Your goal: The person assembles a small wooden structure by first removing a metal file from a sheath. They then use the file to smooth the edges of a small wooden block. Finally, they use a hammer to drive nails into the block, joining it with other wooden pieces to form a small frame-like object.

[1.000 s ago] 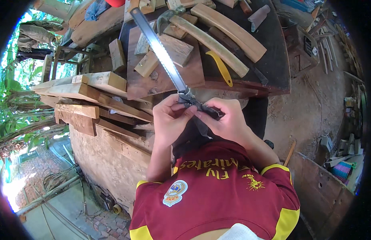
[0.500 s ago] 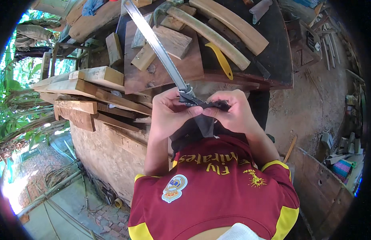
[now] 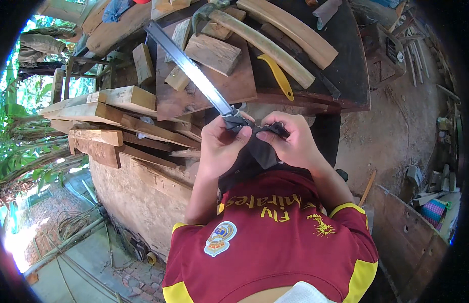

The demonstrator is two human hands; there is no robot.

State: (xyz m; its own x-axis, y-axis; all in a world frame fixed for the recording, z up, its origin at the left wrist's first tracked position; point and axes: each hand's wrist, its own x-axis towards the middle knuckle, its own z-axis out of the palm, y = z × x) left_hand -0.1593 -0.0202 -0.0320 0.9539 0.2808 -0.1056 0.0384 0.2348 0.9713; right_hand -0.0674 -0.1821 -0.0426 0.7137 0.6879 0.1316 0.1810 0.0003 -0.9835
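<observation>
We see one metal blade slanting up and away to the left, its lower end meeting one black strip just above our lap. Our left hand pinches the strip at the blade's foot between thumb and fingers; our right hand pinches it just beside, the two hands close together. The strip is bunched against the blade's lower end, but a flap hangs loose below, so we would judge the work partway along, with that flap not yet secured. How tightly the strip sits, we cannot tell.

Beyond, on the dark surface, we count one hammer, one yellow handle, one curved timber and one board with at least four wood blocks on or over it.
</observation>
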